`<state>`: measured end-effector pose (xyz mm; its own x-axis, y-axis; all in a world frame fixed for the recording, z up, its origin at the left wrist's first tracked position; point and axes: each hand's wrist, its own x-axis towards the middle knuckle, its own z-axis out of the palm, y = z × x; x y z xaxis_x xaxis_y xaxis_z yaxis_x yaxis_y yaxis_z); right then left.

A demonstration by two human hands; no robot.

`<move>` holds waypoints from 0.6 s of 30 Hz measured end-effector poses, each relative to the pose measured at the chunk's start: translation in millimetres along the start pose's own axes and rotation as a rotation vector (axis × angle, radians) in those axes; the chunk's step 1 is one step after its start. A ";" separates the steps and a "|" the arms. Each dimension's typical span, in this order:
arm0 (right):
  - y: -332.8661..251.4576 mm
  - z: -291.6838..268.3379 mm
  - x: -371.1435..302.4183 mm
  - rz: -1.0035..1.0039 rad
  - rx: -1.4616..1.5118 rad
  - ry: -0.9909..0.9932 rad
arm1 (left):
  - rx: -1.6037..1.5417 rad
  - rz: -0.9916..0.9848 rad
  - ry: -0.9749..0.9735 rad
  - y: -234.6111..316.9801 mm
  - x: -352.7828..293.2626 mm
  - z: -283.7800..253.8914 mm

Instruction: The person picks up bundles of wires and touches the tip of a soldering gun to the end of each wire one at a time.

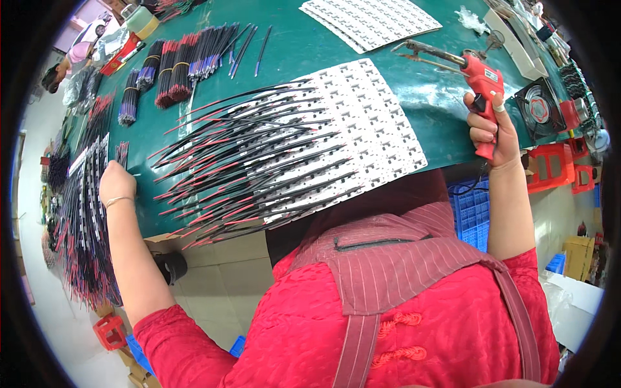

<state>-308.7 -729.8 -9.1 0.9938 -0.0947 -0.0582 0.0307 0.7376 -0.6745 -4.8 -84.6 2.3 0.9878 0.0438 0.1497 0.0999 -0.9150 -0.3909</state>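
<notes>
My right hand [497, 128] is wrapped round the handle of a red soldering gun [484, 77], raised over the right side of the table; its metal tip points left. At the table's left edge my left hand [118, 183] is curled, its fingertips mostly hidden. Beside it are a small bunch of wires [121, 152] and a large overhanging heap of black and red wires [87, 239] with white strips. In front of me lies a white sheet of small boards [381, 123]. Rows of black and red wires [239, 155] run from its left part out past its edge.
Tied bundles of wires [173, 71] lie at the back left of the green table [278, 48]. More white board sheets [372, 22] are at the back. A black fan [538, 108] stands at the right edge. Another person [68, 68] is at the far left.
</notes>
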 end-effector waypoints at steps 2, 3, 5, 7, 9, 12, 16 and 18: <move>-0.4 0.8 0.1 0.007 0.004 0.023 | -0.003 0.008 -0.002 -4.1 4.7 2.6; -0.4 1.5 -0.2 0.007 0.002 0.030 | -0.021 0.012 -0.002 -5.1 6.5 3.6; -0.8 3.0 -1.6 0.019 0.032 0.016 | -0.038 -0.009 -0.033 -5.2 9.9 3.7; -2.1 3.4 -4.7 0.012 0.035 0.057 | -0.050 -0.036 -0.049 -4.6 11.6 1.7; -3.4 0.7 -5.5 0.027 0.052 0.109 | -0.091 -0.041 -0.106 -5.0 12.3 -1.8; -6.2 -6.8 -3.7 0.064 0.072 0.064 | -0.117 -0.026 -0.116 -5.5 8.2 -3.5; -9.5 -18.5 -2.6 0.039 0.059 0.053 | -0.129 0.009 -0.042 -8.9 -4.5 -3.1; -10.0 -22.3 -2.6 0.042 0.053 0.055 | -0.138 -0.004 -0.022 -8.7 -10.2 -3.4</move>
<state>-313.9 -751.8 -18.6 0.9870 -0.0986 -0.1270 -0.0036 0.7762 -0.6304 -16.1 -78.4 7.2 0.9900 0.0546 0.1304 0.0874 -0.9613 -0.2613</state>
